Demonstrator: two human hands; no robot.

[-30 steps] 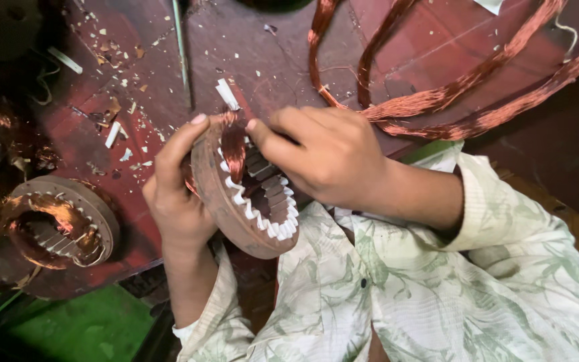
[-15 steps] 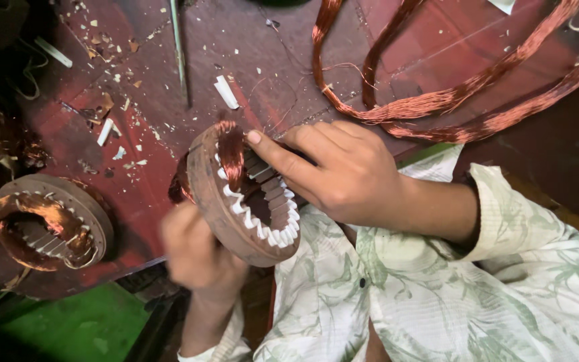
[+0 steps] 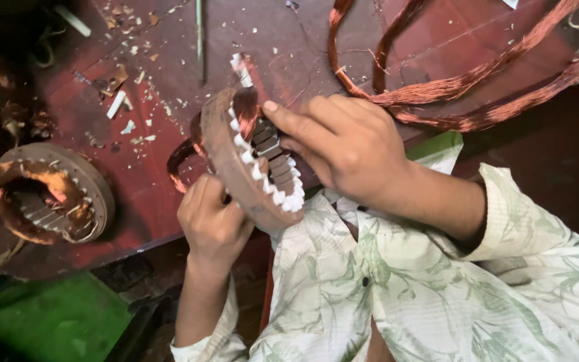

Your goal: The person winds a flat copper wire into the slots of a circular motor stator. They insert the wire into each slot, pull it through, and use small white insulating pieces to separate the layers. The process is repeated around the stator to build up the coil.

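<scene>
Over the near edge of the dark red worktop, a round motor stator is being held up between two bare hands, tilted so that its open bore is facing toward the right hand. Since a second ago the left hand has been moved from the upper rim, where its thumb was lying over the top, down to the lower rim; it is now being closed around the underside of the ring, with the grip clamped on the metal edge. By this shift the stator is being carried from below, and the top of the ring with its winding is being left free for the other hand. The right hand is being kept on the inner face, its fingers pressed together against the slots and its forefinger being pushed at a small bundle of copper wire at the top of the bore; its hold is a pressing one rather than a closed fist.

The stator is showing as a flat, rust-brown ring of stacked metal, with white insulating paper strips standing out of the slots like teeth along the inner edge. A loop of copper is hanging out behind it, on the left. A second stator, already wound with copper, is lying flat on the worktop at far left. Long loose copper coils are being left spread across the worktop, well apart from the hands, and white paper scraps are lying scattered.
</scene>
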